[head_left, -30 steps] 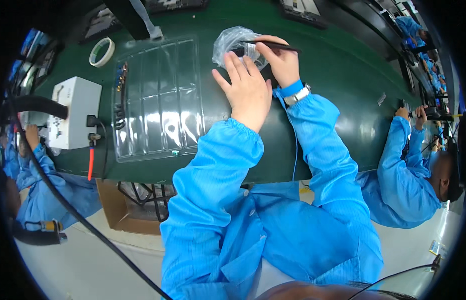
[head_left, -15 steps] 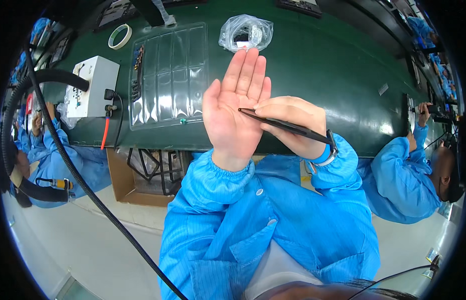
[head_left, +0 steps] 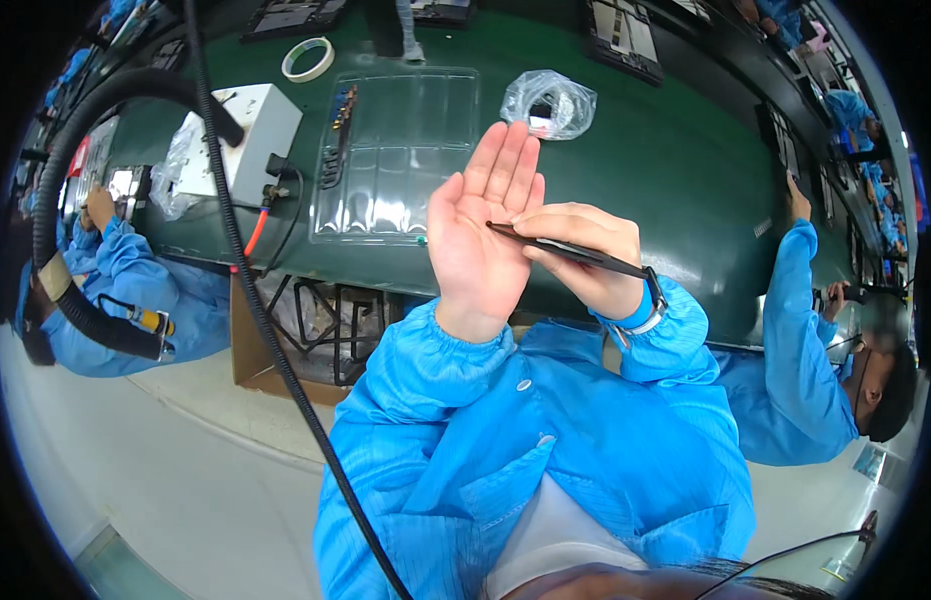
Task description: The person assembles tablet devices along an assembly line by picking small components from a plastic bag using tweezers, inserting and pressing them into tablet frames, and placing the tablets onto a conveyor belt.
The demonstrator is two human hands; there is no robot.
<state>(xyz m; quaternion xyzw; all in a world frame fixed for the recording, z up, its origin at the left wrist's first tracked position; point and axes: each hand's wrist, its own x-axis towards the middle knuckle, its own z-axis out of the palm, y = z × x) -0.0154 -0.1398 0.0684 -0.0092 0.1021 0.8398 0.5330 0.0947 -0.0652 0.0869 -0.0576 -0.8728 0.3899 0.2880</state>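
Observation:
My left hand (head_left: 480,235) is held palm up over the near edge of the green table, its fingers stretched out. A pair of black tweezers (head_left: 570,252) sits in a pinch grip in my right hand (head_left: 613,240). Its tip points at the middle of my left palm; whether it touches the skin, or holds anything tiny, I cannot make out. Beyond my left hand lies a clear plastic tray (head_left: 405,185) with shallow compartments. Along its left side runs a row of small dark and gold-coloured parts (head_left: 335,140).
Behind my fingertips lies a clear bag of coiled cable (head_left: 577,92). A tape roll (head_left: 327,62) and a white control box (head_left: 270,125) stand left. A black hose (head_left: 48,200) arches there. Below is a cardboard box (head_left: 247,350) holding black frames. Co-workers in blue sit either side.
The whole view has shifted, so the table things appear farther right. My hands and the tweezers keep nearly the same pose. The co-worker on the right now stretches an arm across the table.

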